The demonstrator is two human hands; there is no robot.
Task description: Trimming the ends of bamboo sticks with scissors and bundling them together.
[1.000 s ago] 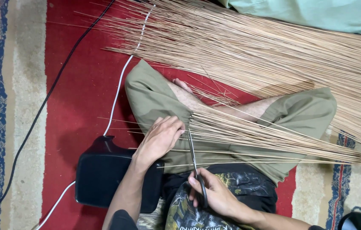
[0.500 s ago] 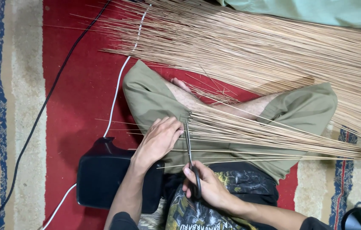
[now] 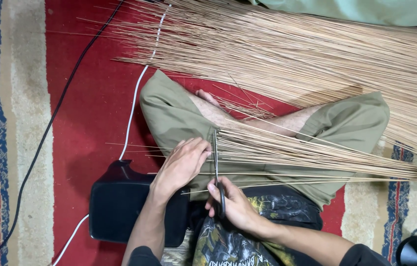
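Person sits cross-legged on a red rug, olive shorts, seen from above. A bundle of thin tan sticks lies across the lap, cut ends near the left knee, the rest running off toward the right edge of the rug.

Left hand rests on the stick ends, fingers curled and pressing them against the thigh; a few loose sticks poke out past it to the left.

Right hand is closed around the black handles of scissors. The blades point away from the body and run straight across the stick ends, just beside the left fingertips. Blades look nearly together; whether sticks sit between them, cannot tell.

A much larger pile of sticks fans over the far part of the rug. Black box sits by the left forearm. White cord and black cable cross the rug.
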